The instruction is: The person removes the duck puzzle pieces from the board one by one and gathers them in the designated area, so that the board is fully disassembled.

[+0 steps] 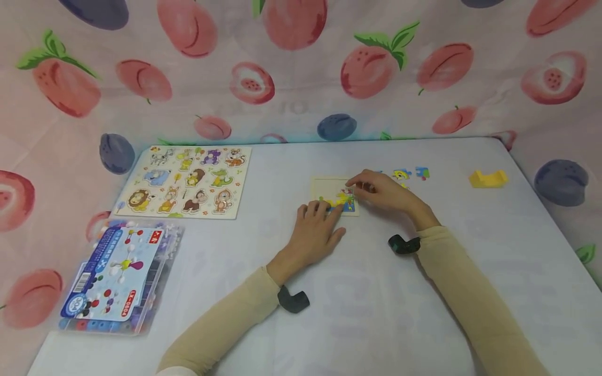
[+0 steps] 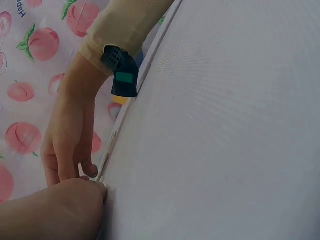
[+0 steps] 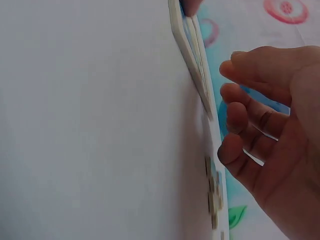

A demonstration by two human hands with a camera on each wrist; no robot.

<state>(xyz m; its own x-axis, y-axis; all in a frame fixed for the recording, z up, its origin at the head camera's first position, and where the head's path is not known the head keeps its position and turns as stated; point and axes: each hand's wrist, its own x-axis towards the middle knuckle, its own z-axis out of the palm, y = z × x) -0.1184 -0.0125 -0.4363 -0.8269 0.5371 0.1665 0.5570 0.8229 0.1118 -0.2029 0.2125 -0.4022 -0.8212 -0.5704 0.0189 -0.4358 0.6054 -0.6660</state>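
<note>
A small wooden jigsaw tray (image 1: 326, 188) lies mid-table, with colourful pieces fitted in its lower right part and bare wood above. My left hand (image 1: 312, 235) rests with spread fingers on the tray's near left edge, and it fills the lower left corner of the left wrist view. Over the tray's right side hovers my right hand (image 1: 388, 193), its fingers loosely bent. In the right wrist view, nothing shows between the fingertips of this hand (image 3: 280, 110), and the tray's edge (image 3: 189, 57) stands beside them. Several loose jigsaw pieces (image 1: 422, 173) lie beyond the right hand, partly hidden by it.
An animal puzzle board (image 1: 244, 180) lies at the back left. Nearer on the left is a clear plastic case (image 1: 155, 292) with a molecule-model label. A yellow block (image 1: 489, 179) sits at the back right. A fruit-print cloth (image 1: 291, 78) hangs behind the table.
</note>
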